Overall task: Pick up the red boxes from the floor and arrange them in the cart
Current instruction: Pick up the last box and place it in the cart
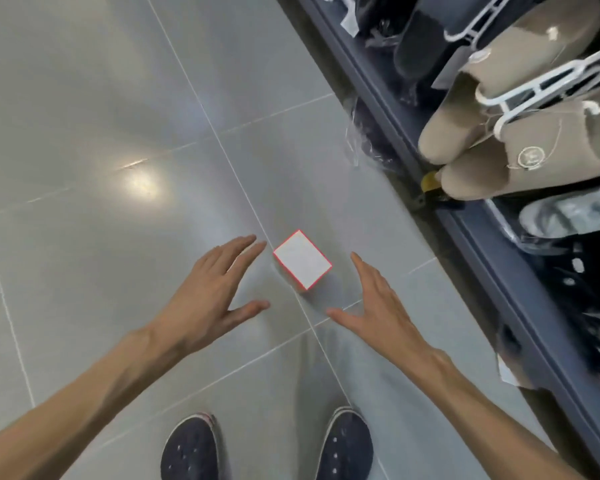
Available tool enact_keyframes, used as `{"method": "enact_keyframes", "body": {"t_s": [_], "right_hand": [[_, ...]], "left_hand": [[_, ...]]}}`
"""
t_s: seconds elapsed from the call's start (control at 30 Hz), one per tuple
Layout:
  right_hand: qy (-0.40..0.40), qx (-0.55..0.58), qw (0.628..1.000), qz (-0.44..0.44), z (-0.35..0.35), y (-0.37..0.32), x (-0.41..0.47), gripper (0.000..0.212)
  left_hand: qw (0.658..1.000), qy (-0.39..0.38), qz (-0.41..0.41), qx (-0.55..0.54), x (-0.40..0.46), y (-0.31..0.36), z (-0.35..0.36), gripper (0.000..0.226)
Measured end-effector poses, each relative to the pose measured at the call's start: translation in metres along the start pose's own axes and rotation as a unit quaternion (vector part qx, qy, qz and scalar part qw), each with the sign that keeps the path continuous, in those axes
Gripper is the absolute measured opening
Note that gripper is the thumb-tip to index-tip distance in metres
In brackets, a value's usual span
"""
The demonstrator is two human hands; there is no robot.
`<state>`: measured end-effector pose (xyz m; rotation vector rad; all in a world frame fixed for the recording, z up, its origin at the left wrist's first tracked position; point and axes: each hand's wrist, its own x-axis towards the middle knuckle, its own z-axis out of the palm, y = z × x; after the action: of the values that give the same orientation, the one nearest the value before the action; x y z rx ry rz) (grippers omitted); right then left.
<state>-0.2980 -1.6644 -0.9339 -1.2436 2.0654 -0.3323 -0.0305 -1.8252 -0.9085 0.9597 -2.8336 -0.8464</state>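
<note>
A small box (302, 260) with a white top face and red edges sits on the grey tiled floor, on a tile seam. My left hand (211, 292) hovers to its left, fingers spread, fingertips close to the box's left corner without touching. My right hand (374, 303) is held to the box's right, palm turned inward and fingers apart, a short gap away. Both hands hold nothing. No cart is in view.
A dark shelf rack (440, 188) runs diagonally along the right, hung with beige slippers (520, 140) on white hangers and other footwear. My two dark shoes (191, 452) stand at the bottom edge. Glossy floor tiles (84, 168) stretch to the left.
</note>
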Motion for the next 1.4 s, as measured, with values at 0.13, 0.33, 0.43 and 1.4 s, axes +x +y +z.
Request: {"method": "enact_keyframes", "body": {"t_s": [0.13,0.33,0.43,1.4], "right_hand": [[0.017,0.07,0.997,0.015,0.054,0.035,0.04,0.111],[0.057,0.149,0.987,0.007,0.116,0.077,0.08,0.122],[0.064,0.183,0.981,-0.006,0.139,0.085,0.094,0.124],[0.143,-0.034,0.966,-0.212,0.05,0.061,0.097,0.087]], "left_hand": [[0.999,-0.007,0.025,0.026,0.023,-0.037,0.046,0.085],[0.994,0.009,0.082,0.077,0.054,-0.084,0.077,0.085],[0.99,0.017,0.1,0.096,0.067,-0.1,0.082,0.086],[0.998,0.037,0.049,-0.011,0.076,-0.083,0.049,0.083]]}}
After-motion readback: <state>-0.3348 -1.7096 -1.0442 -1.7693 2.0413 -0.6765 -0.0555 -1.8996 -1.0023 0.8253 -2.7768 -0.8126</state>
